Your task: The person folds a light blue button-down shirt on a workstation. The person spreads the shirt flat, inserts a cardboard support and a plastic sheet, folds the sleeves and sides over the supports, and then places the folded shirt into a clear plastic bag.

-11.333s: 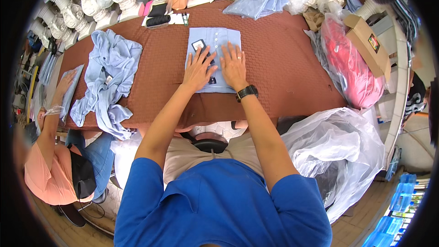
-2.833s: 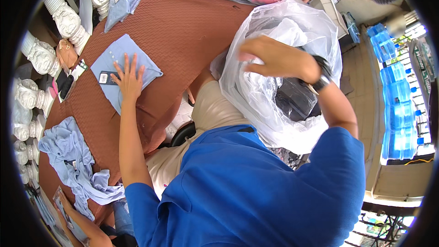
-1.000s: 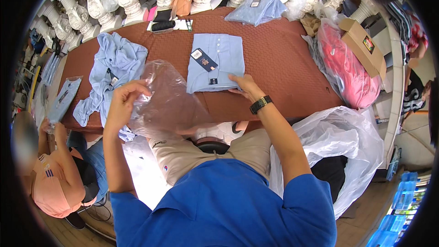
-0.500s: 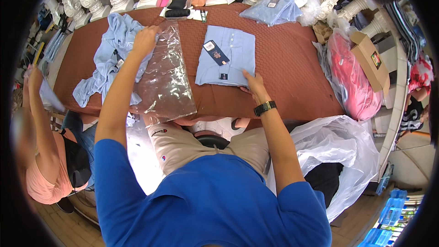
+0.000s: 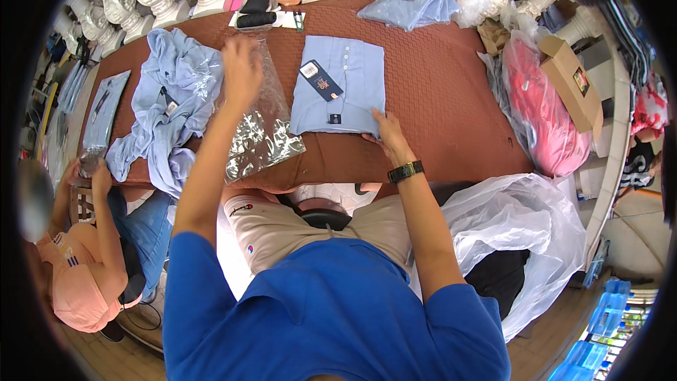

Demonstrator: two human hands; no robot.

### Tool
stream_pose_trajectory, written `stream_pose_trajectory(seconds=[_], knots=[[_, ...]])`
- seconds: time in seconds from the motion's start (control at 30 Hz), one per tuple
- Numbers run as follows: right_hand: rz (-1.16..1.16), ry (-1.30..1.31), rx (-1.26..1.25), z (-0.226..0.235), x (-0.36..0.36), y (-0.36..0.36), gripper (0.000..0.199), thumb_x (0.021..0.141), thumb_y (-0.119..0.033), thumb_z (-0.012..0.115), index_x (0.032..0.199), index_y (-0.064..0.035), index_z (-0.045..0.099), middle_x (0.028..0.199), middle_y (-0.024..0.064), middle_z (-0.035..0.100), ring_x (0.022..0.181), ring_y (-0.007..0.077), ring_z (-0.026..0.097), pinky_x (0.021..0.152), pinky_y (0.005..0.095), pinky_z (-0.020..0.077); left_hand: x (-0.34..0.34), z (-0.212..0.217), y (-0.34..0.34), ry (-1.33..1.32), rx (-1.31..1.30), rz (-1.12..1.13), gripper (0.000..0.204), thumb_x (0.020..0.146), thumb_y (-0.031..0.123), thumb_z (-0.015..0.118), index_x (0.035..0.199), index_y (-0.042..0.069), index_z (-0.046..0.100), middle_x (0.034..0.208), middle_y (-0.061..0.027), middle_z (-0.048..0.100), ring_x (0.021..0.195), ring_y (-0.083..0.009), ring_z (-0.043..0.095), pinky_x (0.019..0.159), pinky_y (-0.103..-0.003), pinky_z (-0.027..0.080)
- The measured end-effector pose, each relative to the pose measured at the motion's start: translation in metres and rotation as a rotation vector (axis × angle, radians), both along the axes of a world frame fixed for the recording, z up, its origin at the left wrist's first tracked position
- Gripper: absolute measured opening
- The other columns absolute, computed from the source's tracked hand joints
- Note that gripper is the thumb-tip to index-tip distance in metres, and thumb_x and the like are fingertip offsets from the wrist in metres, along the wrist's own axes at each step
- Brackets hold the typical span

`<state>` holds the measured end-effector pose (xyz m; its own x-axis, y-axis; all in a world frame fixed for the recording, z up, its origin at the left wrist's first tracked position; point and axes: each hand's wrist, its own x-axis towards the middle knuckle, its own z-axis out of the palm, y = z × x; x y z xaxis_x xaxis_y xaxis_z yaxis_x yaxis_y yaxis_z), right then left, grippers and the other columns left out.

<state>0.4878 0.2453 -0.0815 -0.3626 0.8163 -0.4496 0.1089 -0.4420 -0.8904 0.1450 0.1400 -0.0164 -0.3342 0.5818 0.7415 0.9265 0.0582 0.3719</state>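
A folded light blue shirt point(image 5: 352, 92) with a dark hang tag point(image 5: 321, 81) and a small row of buttons lies on the table. My right hand point(image 5: 386, 132) grips its lower right corner, thumb on top and fingers underneath. To the shirt's left is a clear plastic bag point(image 5: 264, 137), flat and shiny. My left hand point(image 5: 242, 67), smeared by motion, has hold of this bag near its upper end; its fingertips do not show clearly. Beyond my left forearm lies a crumpled heap of light blue cloth point(image 5: 166, 85).
A brown-covered table point(image 5: 437, 99) holds a black spool point(image 5: 256, 20) and bagged blue garments point(image 5: 412, 0) at the back. At left, a co-worker's hands point(image 5: 92, 173) touch a bagged folded garment point(image 5: 106, 109). A pink bundle in plastic point(image 5: 543, 109) and a cardboard box point(image 5: 572, 81) stand right.
My left hand has moved right, and the plastic bag has shifted right and away from me, toward the shirt. The co-worker's hands have come down with a bagged garment onto the table.
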Motion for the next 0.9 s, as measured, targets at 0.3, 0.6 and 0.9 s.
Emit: stream_pose_trajectory(seconds=[0.3,0.6,0.9], knots=[[0.042,-0.029,0.045,0.006,-0.012,-0.007,0.033,0.1,-0.022,0.061,0.116,0.0059,0.06,0.1,0.0122,0.066,0.078,0.0183,0.065,0.062,0.0292,0.0598,0.103,-0.059,-0.046,-0.662,-0.666,-0.033,0.058,0.084,0.025,0.076,0.125,-0.011,0.056,0.118,-0.0302,0.064,0.11,-0.04,0.064,0.095,-0.043,0.05],[-0.018,0.031,0.018,0.015,-0.012,-0.003,0.03,0.099,-0.019,0.061,0.116,0.006,0.06,0.095,0.014,0.068,0.069,0.0176,0.067,0.054,0.0261,0.0559,0.105,-0.031,-0.026,-1.507,-0.453,-0.239,0.051,0.089,0.015,0.071,0.13,-0.008,0.051,0.119,-0.0182,0.065,0.102,-0.0264,0.067,0.088,-0.038,0.056],[0.112,-0.181,0.191,0.065,0.032,-0.022,0.03,0.096,-0.017,0.064,0.111,0.0093,0.062,0.09,0.0155,0.071,0.062,0.0197,0.068,0.05,0.0272,0.0558,0.15,-0.016,-0.063,-1.55,-0.361,-0.205,0.063,0.085,0.006,0.076,0.132,-0.005,0.035,0.11,-0.0225,0.065,0.091,-0.0246,0.069,0.074,-0.037,0.061]])
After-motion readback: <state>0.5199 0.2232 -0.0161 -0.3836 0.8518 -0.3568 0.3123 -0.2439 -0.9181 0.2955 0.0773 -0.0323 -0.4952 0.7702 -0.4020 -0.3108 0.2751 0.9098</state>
